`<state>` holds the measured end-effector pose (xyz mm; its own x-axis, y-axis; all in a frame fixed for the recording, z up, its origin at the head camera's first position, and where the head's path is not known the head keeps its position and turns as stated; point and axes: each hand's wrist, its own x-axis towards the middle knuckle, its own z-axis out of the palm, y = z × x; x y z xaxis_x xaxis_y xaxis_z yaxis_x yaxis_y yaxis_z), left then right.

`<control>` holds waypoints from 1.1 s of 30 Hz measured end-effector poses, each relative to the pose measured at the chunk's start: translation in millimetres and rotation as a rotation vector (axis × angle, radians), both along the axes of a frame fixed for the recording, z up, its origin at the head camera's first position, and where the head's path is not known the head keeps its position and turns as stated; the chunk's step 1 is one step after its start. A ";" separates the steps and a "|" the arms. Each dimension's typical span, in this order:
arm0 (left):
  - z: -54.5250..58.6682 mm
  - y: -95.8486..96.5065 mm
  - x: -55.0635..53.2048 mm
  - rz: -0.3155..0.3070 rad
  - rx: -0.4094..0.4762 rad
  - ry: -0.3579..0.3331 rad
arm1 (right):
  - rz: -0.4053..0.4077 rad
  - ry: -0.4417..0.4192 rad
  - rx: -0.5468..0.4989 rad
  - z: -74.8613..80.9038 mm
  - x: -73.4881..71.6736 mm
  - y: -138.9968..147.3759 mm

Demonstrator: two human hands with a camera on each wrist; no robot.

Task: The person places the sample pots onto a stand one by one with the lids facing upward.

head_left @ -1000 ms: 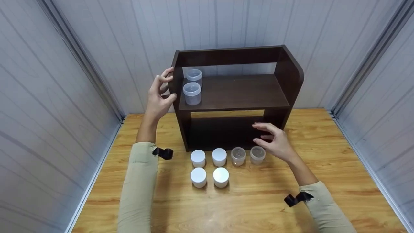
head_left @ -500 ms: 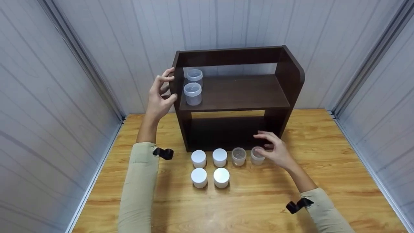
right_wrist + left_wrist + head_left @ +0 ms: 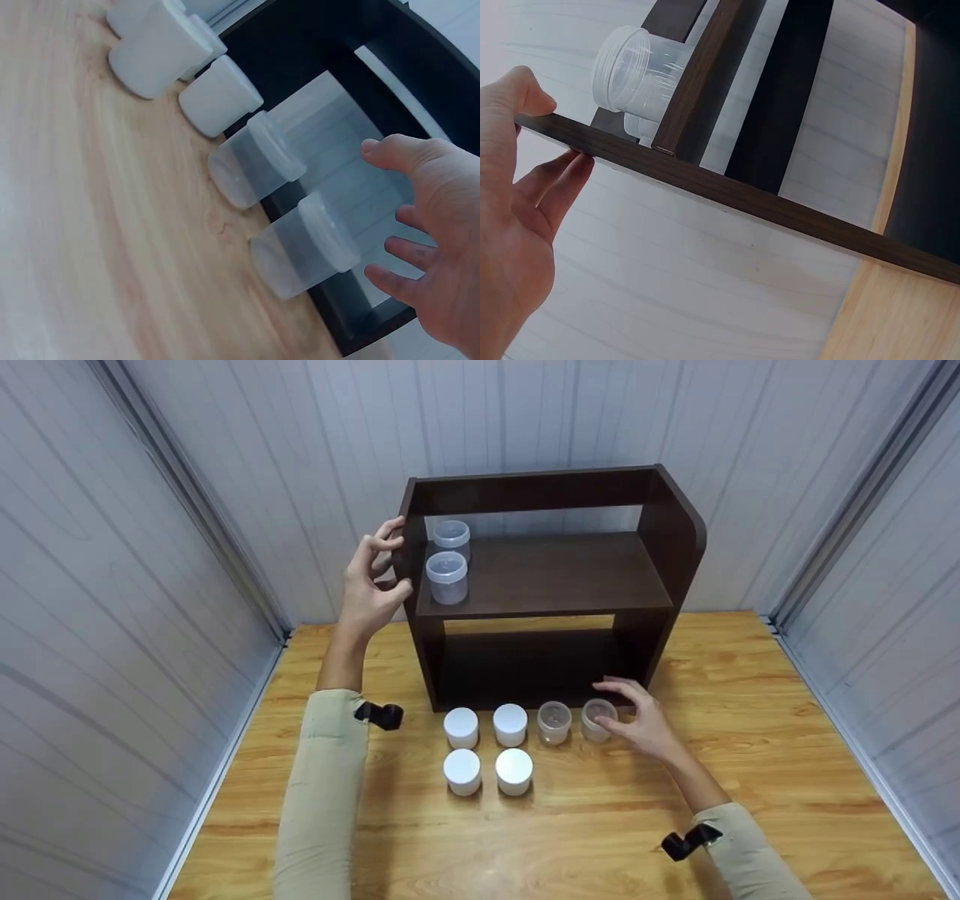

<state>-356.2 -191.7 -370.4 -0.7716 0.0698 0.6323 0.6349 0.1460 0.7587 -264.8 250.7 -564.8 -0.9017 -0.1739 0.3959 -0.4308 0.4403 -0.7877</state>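
My left hand (image 3: 369,583) pinches the left side panel of a dark brown two-tier shelf (image 3: 555,574); in the left wrist view the thumb and fingers (image 3: 566,187) lie on opposite faces of the panel (image 3: 705,180). Just inside that panel, one clear lidded jar (image 3: 448,579) stands in front of another clear jar (image 3: 451,537) on the upper tier. My right hand (image 3: 641,718) hovers beside the rightmost clear jar (image 3: 304,246) on the table, thumb and fingers spread. A gap shows between hand and jar in the right wrist view. Another clear jar (image 3: 554,723) stands to its left.
Several white lidded jars (image 3: 514,771) stand in two rows on the wooden table (image 3: 600,840), left of the clear ones and close to the shelf's front edge. Pale panelled walls (image 3: 525,420) enclose the table at the back and sides.
My right hand has moved down and slightly toward me, coming closer to the rightmost clear jar. The left hand keeps its hold on the shelf panel, and the jars have not moved.
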 end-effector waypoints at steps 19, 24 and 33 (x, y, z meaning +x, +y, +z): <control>-1.1 3.8 -3.9 0.044 -0.032 0.087 | 0.055 -0.176 -0.175 -40.1 2.0 4.1; -1.0 2.4 -2.6 0.049 -0.035 0.087 | 0.020 -0.199 -0.149 -44.7 3.3 1.7; -0.6 3.6 -3.2 0.070 -0.044 0.057 | -0.057 -0.177 -0.076 -46.5 4.6 0.0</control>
<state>-359.4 -188.2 -371.0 -0.7385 0.0456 0.6727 0.6637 0.2246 0.7135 -260.1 250.8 -611.4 -0.9659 -0.0959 0.2407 -0.2588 0.3965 -0.8808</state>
